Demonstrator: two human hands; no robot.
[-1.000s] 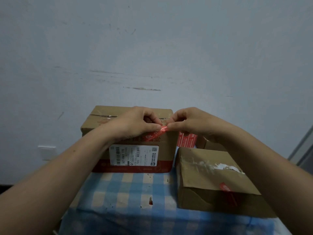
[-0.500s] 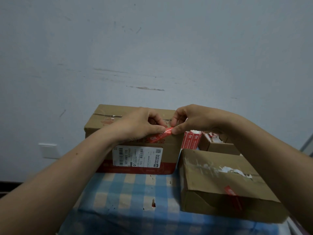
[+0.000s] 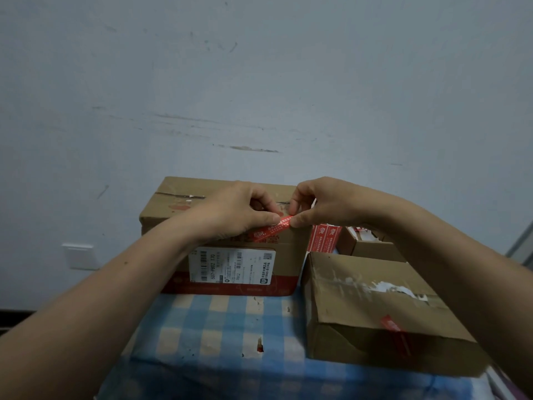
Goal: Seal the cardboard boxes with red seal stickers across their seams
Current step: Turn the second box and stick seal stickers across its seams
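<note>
From the head camera I saw my left hand [image 3: 239, 210] and right hand [image 3: 320, 207], fingers narrowed and pinching a red seal sticker [image 3: 272, 230] between them, above the front edge of the labelled cardboard box [image 3: 230, 255]. The nearer box [image 3: 375, 307] on the checked surface [image 3: 219, 333] already carried one. I judged the strip might curl and stick crooked, missing the seam.

White shipping label [image 3: 232, 265] on cardboard box [image 3: 173, 215]: "507-P802 T70", "P802".
</note>
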